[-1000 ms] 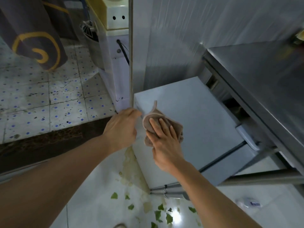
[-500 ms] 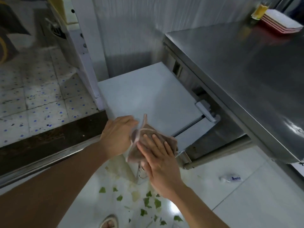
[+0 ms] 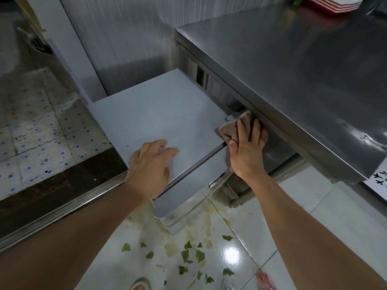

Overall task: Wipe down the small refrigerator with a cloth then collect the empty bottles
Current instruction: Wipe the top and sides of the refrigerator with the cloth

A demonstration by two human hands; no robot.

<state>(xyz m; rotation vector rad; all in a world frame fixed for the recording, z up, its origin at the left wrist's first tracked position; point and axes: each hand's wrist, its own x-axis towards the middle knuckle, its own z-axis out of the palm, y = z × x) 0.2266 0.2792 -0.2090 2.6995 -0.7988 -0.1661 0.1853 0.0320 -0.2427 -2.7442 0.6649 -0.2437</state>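
Note:
The small white refrigerator (image 3: 159, 116) stands on the floor, its flat top facing me, tucked beside a steel counter. My right hand (image 3: 248, 147) presses a brown cloth (image 3: 229, 129) against the top's right front corner, just under the counter's edge. My left hand (image 3: 149, 164) rests flat on the top near its front edge, fingers spread, holding nothing. No bottle shows clearly; a blurred red-and-clear object (image 3: 265, 280) lies on the floor at the bottom right.
A stainless steel counter (image 3: 293, 70) overhangs the fridge's right side, with red-and-white trays (image 3: 333, 3) stacked at its far end. Green leaf scraps (image 3: 188, 254) and yellowish stains litter the glossy white floor tiles. A dark threshold (image 3: 62, 185) runs at left.
My right hand has swept the cloth from the fridge top's left front corner across to its right front corner. My left hand has shifted onto the top's front edge.

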